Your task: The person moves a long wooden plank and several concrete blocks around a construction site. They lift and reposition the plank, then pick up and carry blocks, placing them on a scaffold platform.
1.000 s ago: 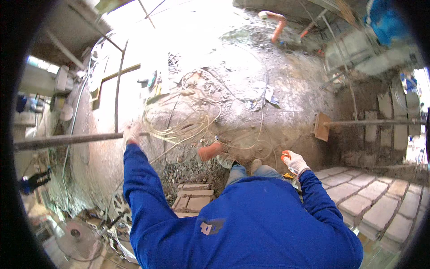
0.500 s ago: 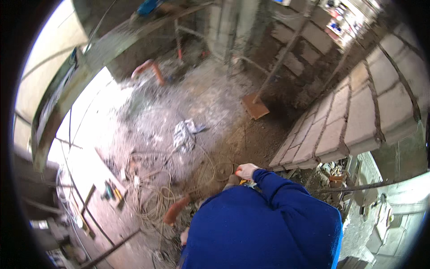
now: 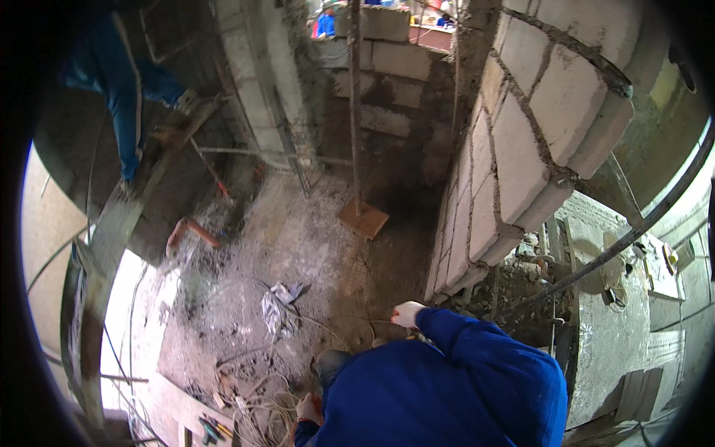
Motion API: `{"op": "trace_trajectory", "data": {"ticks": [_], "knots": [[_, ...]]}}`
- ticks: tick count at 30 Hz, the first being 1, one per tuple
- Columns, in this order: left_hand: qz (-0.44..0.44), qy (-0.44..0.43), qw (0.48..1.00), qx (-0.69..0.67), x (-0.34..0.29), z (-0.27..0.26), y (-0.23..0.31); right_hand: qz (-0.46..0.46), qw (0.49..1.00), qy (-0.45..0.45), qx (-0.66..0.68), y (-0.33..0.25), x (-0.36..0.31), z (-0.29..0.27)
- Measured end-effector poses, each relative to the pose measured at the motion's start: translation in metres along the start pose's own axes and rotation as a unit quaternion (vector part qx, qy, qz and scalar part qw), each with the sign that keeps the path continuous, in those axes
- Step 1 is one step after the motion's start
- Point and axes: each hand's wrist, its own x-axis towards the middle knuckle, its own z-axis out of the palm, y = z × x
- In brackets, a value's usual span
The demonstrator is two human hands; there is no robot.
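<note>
My right hand (image 3: 407, 314), pale and apparently gloved, reaches forward from a blue sleeve beside the foot of the block wall. Its fingers are closed, with a small orange-red patch at their tips. What they hold, if anything, cannot be made out. Lower down, my left hand (image 3: 308, 409) is partly hidden by my blue top. It looks curled against something reddish whose shape is hidden. Close by on the ground lies a tangle of pale cable or hose (image 3: 261, 406). A crumpled light cloth (image 3: 279, 309) rests beyond it.
A pale block wall (image 3: 514, 156) rises at my right. Ahead, a metal prop (image 3: 355, 112) stands on a wooden board (image 3: 363, 218). An orange pipe elbow (image 3: 190, 235) sticks up at left. Someone's blue-trousered legs (image 3: 123, 97) stand on a plank (image 3: 149, 182). Hand tools (image 3: 216, 430) lie lower left.
My view has tilted up and turned right, so the floor things sit lower and the legs at upper left show more. My right hand remains extended; the left shows more from beside my top.
</note>
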Motion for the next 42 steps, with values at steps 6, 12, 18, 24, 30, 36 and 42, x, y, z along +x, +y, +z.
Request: {"op": "trace_trajectory", "data": {"ticks": [6,12,18,24,30,36,42], "knots": [[0.41,-0.156,0.741,0.508,0.061,0.013,0.075,0.152,0.983,0.028,0.094,0.039,-0.037,0.027],[0.111,-0.326,0.869,0.356,0.13,0.027,0.162,0.238,0.937,0.135,0.218,-0.002,-0.076,0.077],[-0.012,-0.346,0.932,0.111,0.176,0.04,0.262,0.385,0.867,0.129,0.289,-0.05,-0.105,0.139],[-0.08,-0.36,0.891,0.265,0.206,0.007,0.277,0.434,0.781,0.327,0.307,-0.101,-0.14,0.165],[0.132,-0.466,0.678,0.553,0.215,0.02,0.253,0.581,0.587,0.449,0.342,-0.126,-0.204,0.185],[0.449,-0.524,0.381,0.615,0.208,0.064,0.252,0.632,0.454,0.448,0.44,-0.149,-0.226,0.231],[0.242,-0.481,0.538,0.649,0.202,0.108,0.266,0.596,0.467,0.477,0.446,-0.151,-0.22,0.235]]}}
